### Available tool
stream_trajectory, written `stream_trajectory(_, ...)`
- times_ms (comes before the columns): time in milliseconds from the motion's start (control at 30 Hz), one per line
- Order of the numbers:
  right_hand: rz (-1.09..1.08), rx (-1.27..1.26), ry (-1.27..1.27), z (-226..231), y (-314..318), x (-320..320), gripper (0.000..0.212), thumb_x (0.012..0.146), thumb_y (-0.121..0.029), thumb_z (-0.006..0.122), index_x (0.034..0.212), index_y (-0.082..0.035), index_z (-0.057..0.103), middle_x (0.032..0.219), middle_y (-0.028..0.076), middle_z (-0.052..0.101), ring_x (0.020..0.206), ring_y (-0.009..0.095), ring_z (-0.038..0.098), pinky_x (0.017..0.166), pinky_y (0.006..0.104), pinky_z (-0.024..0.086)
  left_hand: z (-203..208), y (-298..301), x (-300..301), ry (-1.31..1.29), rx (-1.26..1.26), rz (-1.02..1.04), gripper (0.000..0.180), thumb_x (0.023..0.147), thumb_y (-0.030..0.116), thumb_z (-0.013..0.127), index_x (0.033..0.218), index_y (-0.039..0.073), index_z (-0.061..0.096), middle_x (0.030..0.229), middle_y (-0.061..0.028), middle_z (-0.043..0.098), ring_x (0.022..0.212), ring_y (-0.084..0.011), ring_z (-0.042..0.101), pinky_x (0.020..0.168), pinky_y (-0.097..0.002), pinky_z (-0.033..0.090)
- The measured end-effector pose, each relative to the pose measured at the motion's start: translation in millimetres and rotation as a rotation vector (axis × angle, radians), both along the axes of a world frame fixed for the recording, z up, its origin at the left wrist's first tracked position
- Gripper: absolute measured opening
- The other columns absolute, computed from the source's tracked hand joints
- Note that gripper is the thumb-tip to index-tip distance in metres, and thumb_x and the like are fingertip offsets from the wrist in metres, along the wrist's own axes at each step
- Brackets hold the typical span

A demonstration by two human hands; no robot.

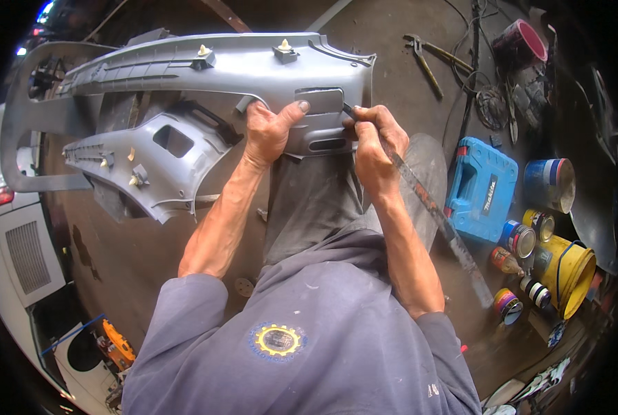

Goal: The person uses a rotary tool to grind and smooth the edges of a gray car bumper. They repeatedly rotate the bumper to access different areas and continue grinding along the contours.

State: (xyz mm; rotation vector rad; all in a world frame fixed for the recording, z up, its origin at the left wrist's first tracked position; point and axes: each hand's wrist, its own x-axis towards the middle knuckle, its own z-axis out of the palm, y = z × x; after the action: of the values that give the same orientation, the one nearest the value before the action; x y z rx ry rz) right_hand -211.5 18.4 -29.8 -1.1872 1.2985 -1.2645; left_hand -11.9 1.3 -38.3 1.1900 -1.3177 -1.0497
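Observation:
A long grey plastic car trim panel [233,63] lies across the far side of my lap, with pale clips standing on its face. My left hand [271,129] grips its near edge, the thumb on top beside a rectangular insert [318,101] and the fingers hidden underneath. In my right hand [378,142] is a long, flat, worn metal strip [437,214], held slantwise. The strip's dark far end meets the right edge of the insert. Below that sits a small slotted opening [327,145]. To the left rests a second grey trim panel [174,166] with a square cutout.
On the floor at the right are a blue tool case [480,190], several paint cans [518,238], a yellow bucket [580,277] and a pink-rimmed bucket [520,43]. Pliers [425,66] lie at the far right near cables. A white vehicle [29,242] stands at the left.

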Motion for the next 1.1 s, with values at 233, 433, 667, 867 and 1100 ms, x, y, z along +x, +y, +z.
stream_trajectory(233,0.205,-0.001,-0.013,2,-16,-23,0.024,0.091,0.0,0.052,0.108,0.005,0.069,0.093,0.015,0.075,0.09,0.02,0.072,0.082,0.0312,0.057,8,-2,-7,0.15,0.076,-0.002,0.016,0.089,0.006,0.071,0.1,-0.005,0.074,0.093,-0.0083,0.074,0.079,-0.0132,0.068,0.07,-0.0274,0.055)
stream_trajectory(433,0.274,-0.186,0.119,8,-15,-40,0.024,0.085,0.0,0.055,0.104,0.004,0.07,0.086,0.018,0.075,0.081,0.022,0.074,0.075,0.0318,0.057,10,6,-3,0.108,0.115,0.005,0.015,0.087,0.009,0.075,0.091,-0.005,0.074,0.089,-0.0058,0.074,0.076,-0.0116,0.066,0.071,-0.0253,0.054)
stream_trajectory(667,0.159,-0.079,0.013,-1,-7,-22,0.023,0.089,-0.001,0.053,0.105,0.004,0.069,0.09,0.016,0.074,0.085,0.021,0.072,0.079,0.0324,0.056,12,3,-4,0.188,0.106,-0.02,0.016,0.087,0.009,0.075,0.094,-0.006,0.074,0.091,-0.0072,0.073,0.079,-0.0131,0.067,0.074,-0.0257,0.054)
stream_trajectory(867,0.092,-0.065,0.043,-4,-3,-9,0.023,0.092,-0.001,0.049,0.103,0.004,0.069,0.095,0.013,0.074,0.09,0.018,0.071,0.086,0.0313,0.056,9,1,-4,0.28,0.155,-0.034,0.014,0.088,0.006,0.073,0.096,-0.005,0.073,0.093,-0.0075,0.073,0.082,-0.014,0.068,0.077,-0.0262,0.055)
stream_trajectory(1100,-0.135,-0.004,-0.164,-12,6,12,0.018,0.091,-0.003,0.055,0.098,0.002,0.07,0.086,0.01,0.073,0.077,0.013,0.065,0.07,0.0277,0.05,8,-3,-4,0.27,0.15,-0.039,0.014,0.088,0.004,0.073,0.098,-0.005,0.073,0.093,-0.0077,0.073,0.08,-0.0137,0.067,0.076,-0.0269,0.056)
